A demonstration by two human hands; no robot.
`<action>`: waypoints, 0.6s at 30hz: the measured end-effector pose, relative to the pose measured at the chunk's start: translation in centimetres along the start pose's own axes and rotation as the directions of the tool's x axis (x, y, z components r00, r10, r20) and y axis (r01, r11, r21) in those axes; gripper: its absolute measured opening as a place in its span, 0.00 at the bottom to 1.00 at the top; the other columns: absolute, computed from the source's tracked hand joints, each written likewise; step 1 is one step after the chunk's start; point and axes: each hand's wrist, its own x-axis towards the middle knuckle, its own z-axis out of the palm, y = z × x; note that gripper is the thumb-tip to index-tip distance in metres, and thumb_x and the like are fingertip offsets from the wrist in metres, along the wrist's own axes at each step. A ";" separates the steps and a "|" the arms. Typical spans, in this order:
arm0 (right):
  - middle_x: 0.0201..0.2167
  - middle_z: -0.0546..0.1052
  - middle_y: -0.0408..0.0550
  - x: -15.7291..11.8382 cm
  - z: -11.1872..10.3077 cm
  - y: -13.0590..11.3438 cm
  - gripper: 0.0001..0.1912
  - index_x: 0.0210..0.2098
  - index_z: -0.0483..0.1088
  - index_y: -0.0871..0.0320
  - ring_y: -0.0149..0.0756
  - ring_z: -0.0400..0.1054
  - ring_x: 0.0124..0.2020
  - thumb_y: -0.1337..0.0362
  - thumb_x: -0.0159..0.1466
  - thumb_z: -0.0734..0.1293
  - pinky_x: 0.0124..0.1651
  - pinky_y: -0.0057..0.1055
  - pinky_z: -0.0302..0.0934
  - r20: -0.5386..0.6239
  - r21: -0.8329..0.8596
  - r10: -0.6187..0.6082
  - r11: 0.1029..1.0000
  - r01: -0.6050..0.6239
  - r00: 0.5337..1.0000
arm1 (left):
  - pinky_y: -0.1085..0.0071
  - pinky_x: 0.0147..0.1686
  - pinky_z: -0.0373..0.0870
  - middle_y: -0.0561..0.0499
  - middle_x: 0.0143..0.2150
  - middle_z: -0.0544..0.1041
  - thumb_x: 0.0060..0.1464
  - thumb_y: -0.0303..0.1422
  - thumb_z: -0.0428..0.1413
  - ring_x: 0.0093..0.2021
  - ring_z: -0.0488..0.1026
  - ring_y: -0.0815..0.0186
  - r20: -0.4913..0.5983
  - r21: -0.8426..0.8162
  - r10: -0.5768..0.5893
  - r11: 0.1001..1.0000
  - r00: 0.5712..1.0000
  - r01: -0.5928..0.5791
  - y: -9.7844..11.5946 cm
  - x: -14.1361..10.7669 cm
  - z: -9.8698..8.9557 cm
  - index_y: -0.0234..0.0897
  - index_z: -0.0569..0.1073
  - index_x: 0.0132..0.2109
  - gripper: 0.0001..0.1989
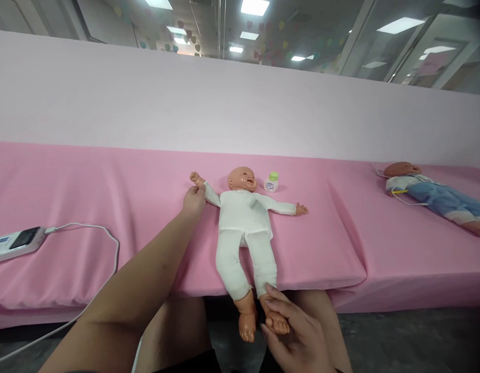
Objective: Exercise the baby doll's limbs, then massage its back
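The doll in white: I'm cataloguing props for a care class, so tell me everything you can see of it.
The doll in white is a bald baby figure of plastic-looking, skin-toned material, dressed in a white top and white trousers, hands and feet bare. It lies face up on the pink cover, arms spread, legs hanging over the front edge. The left hand grips one arm near the wrist; the right hand holds one foot. A small bottle with a green cap stands beside its head.
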 end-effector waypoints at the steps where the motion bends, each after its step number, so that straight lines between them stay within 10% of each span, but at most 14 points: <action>1: 0.56 0.80 0.55 -0.3 0.1 0.3 0.24 0.56 0.72 0.55 0.48 0.78 0.53 0.71 0.60 0.72 0.54 0.37 0.76 0.014 -0.008 -0.016 1.000 0.016 1.000 | 0.63 0.37 0.73 0.44 0.38 0.78 0.65 0.46 0.54 0.38 0.78 0.56 0.017 0.025 0.006 1.000 1.000 -0.007 0.1 -0.2 0.0 0.38 0.72 0.40 0.15; 8: 0.55 0.80 0.54 1.7 -0.9 -0.5 0.22 0.56 0.73 0.54 0.48 0.79 0.52 0.68 0.62 0.72 0.53 0.37 0.77 0.011 -0.013 -0.004 1.000 0.004 1.000 | 0.64 0.39 0.71 0.48 0.41 0.79 0.66 0.46 0.51 0.40 0.77 0.57 0.123 0.249 0.275 0.921 0.954 -0.298 1.3 -2.1 0.3 0.41 0.72 0.45 0.14; 18: 0.65 0.72 0.55 9.9 0.1 1.3 0.19 0.57 0.72 0.51 0.51 0.67 0.65 0.62 0.66 0.70 0.62 0.48 0.71 -0.061 0.165 0.207 0.967 -0.195 0.976 | 0.54 0.64 0.64 0.45 0.61 0.76 0.64 0.38 0.56 0.63 0.69 0.52 0.585 0.370 0.556 0.464 0.590 -0.805 1.4 -4.3 2.1 0.40 0.76 0.60 0.19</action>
